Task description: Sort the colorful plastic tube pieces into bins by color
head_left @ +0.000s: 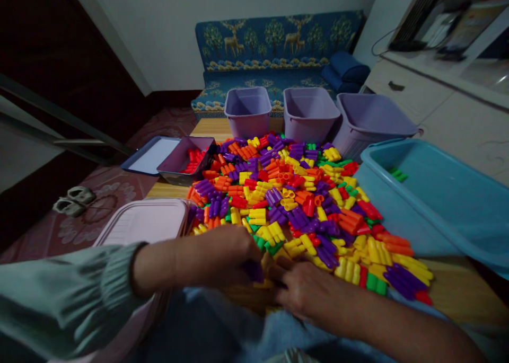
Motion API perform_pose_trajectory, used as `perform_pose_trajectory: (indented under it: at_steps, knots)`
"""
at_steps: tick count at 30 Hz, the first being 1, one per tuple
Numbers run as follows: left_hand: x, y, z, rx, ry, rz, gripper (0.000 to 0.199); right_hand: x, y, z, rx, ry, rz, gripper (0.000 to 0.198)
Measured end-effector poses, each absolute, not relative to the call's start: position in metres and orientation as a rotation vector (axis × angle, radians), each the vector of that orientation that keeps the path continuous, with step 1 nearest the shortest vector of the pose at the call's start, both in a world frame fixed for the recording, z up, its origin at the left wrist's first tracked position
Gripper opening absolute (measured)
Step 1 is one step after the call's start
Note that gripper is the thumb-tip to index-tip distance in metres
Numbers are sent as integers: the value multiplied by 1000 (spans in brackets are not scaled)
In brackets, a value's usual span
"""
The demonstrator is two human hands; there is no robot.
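A wide heap of plastic toy building pieces (278,185) in purple, yellow, orange, red and green covers the wooden table (453,278). Many are joined in short rows of tubes with rounded ends. At the heap's near edge my left hand (234,251) is closed, with a purple toy piece (252,271) showing under its curled fingers. My right hand (308,289) lies just beside it, fingers bent inward and close to yellow pieces. What those fingers hold, if anything, is hidden. The two hands nearly meet over the table's front edge.
Three purple bins (248,114) stand along the back. On the right is a large blue tub (413,209) with a few green pieces inside. To the left are a dark box (175,164) holding red pieces, its lid (149,155), and a pink lid (143,220).
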State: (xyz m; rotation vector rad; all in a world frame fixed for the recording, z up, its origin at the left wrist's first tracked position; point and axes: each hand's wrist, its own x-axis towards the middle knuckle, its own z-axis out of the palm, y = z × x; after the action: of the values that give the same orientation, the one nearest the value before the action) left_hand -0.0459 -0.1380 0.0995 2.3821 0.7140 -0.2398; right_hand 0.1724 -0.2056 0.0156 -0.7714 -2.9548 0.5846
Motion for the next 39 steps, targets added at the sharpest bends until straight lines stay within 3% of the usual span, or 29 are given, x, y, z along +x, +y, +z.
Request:
perform_pose_trajectory:
  at_steps: [4, 9, 11, 14, 17, 20, 22, 28, 31, 35, 39]
  knots:
    - [-38, -68, 98, 2550, 968, 229, 13, 168, -196, 27, -804, -2942, 591, 7]
    - [-41, -31, 84, 2725, 1144, 703, 56, 167, -166, 48, -1009, -2682, 402, 15]
    - [-49, -36, 89, 2772, 1171, 587, 46, 167, -161, 52, -1085, -2580, 214, 26]
    - [-63, -61, 105, 2780, 1244, -53, 20, 159, -171, 50, -1079, -2652, 152, 26]
    - [-69, -99, 114, 2769, 1234, -610, 26, 145, -194, 38, -1008, -2882, 278, 12]
    - [-69, -132, 101, 2717, 1278, -832, 53, 132, -209, 24, -1016, -3012, 259, 9]
    - [-69, -146, 83, 2703, 1355, -811, 66, 127, -209, 20, -1057, -3035, 243, 13]
    - [-70, -151, 53, 2752, 1315, -728, 59, 127, -187, 37, -1244, -2892, 380, 15]
    - [-67, -142, 58, 2684, 1262, -734, 53, 143, -177, 52, -1368, -2582, 232, 38]
    - [-59, -122, 71, 2688, 1299, -445, 46, 185, -171, 62, -1544, -2369, 6, 53]
    - [-46, -95, 77, 2759, 1322, 43, 54, 225, -178, 49, -1797, -2348, -119, 64]
